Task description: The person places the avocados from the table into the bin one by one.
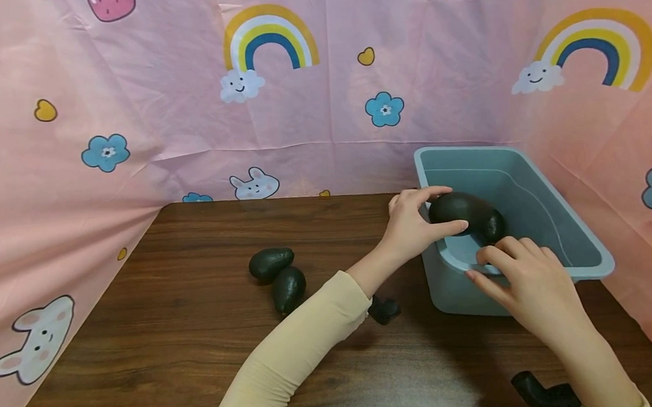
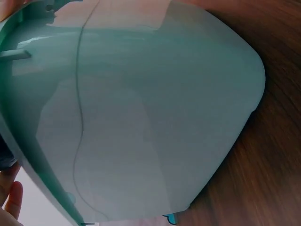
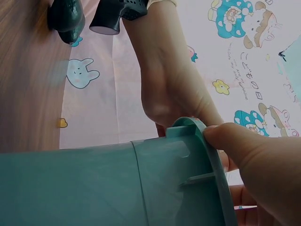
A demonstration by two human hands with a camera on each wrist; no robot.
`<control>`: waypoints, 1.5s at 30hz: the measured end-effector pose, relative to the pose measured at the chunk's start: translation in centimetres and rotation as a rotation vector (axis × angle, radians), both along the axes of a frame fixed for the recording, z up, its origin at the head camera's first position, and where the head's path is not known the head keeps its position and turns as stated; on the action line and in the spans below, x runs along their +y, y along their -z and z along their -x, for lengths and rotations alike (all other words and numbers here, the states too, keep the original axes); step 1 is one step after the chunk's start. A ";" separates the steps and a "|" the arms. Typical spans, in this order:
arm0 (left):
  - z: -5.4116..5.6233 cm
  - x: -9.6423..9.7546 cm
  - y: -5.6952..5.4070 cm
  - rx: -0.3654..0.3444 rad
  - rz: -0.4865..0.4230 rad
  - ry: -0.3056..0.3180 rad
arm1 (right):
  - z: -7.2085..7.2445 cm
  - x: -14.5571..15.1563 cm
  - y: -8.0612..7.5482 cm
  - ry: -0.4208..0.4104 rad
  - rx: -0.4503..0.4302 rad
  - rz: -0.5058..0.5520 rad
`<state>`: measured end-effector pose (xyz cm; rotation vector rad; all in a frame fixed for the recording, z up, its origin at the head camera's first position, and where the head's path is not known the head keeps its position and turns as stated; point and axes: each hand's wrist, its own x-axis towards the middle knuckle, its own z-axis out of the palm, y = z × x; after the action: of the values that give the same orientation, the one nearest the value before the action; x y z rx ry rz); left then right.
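- My L hand (image 1: 414, 223) is clasping a dark green avocado (image 1: 454, 209) btwn thumb & fingers, at the L side of a gray-blue plastic bin (image 1: 460, 295), within its rim as the head view is showing it.
- My R hand (image 1: 538, 284) is pinching the bin's near rim, thumb outside & fingers over the inner side, approx. steadying it; the two hands are working near each other but apart.
- Step in hand, by my read: I'm handling avocados at the bin one at a time, w/ the L doing the carrying; whether I'm putting this one in or lifting it out, can't tell.
- Next move, prob., is calling for keeping the R clamped on the rim & the L clear of the bin wall, w/ a gentle grip so the fruit isn't slipping or knocking its neighbor.
- Bin contents: a 2nd avocado (image 1: 494, 225) is showing just beyond the held one, partly hidden; the near floor is mostly blocked from view.
- Outside the bin, two avocados, one farther (image 1: 270, 264), one nearer (image 1: 289, 288), are lying together on the wood-grain tabletop (image 1: 144, 339), well apart from it.
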<state>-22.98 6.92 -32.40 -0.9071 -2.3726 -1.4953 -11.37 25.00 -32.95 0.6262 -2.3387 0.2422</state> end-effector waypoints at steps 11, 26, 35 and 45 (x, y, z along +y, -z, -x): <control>0.1 1.4 0.2 0.036 0.029 -0.004 | 0.0 0.1 0.0 0.001 -0.012 0.003; 0.1 3.1 0.2 0.083 0.125 0.010 | 0.0 -0.1 -0.1 0.013 -0.002 -0.015; 0.3 3.2 0.3 0.098 0.242 0.000 | 0.0 0.0 -0.1 0.011 -0.014 -0.014; 0.4 3.1 0.1 0.100 0.306 0.011 | 0.0 0.0 0.0 0.005 0.002 -0.020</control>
<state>-23.37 10.04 -32.54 -1.0325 -2.5664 -1.0782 -11.37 25.02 -32.94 0.6303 -2.3434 0.2160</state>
